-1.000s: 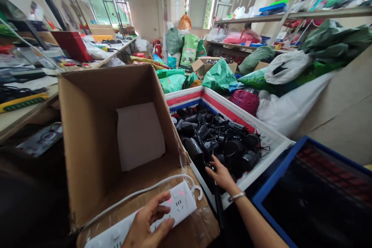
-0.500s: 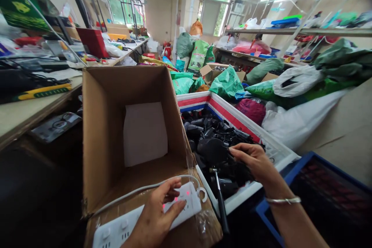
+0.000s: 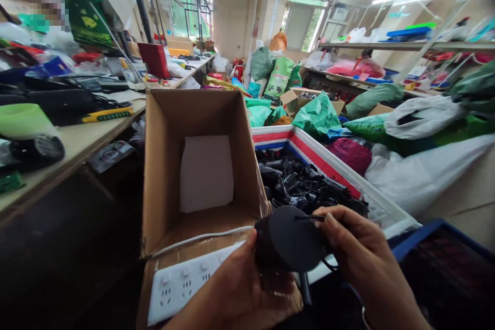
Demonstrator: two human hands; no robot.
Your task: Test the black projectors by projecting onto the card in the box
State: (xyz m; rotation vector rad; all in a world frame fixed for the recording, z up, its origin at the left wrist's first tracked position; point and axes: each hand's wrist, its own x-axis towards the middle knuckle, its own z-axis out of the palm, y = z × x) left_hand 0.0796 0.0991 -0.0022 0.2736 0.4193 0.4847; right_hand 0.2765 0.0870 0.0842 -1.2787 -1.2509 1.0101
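A black, round-faced drum-shaped device is in front of me, its flat disc side tilted up. My left hand is closed round its left side and underside. With thumb and fingers, my right hand pinches a thin black rod-like piece that lies across the disc's upper right; whether it is a cord or a stiff part I cannot tell. Below my left hand, a white power strip rests on cardboard. A black handle shows under the device.
An open cardboard box with a white sheet inside stands ahead. To its right is a white-rimmed crate full of black devices and cords. A blue crate is at the right, a cluttered workbench at the left.
The black device has come from above the white-rimmed crate toward me. My left hand has left its place over the power strip and taken hold of it. The view has turned left.
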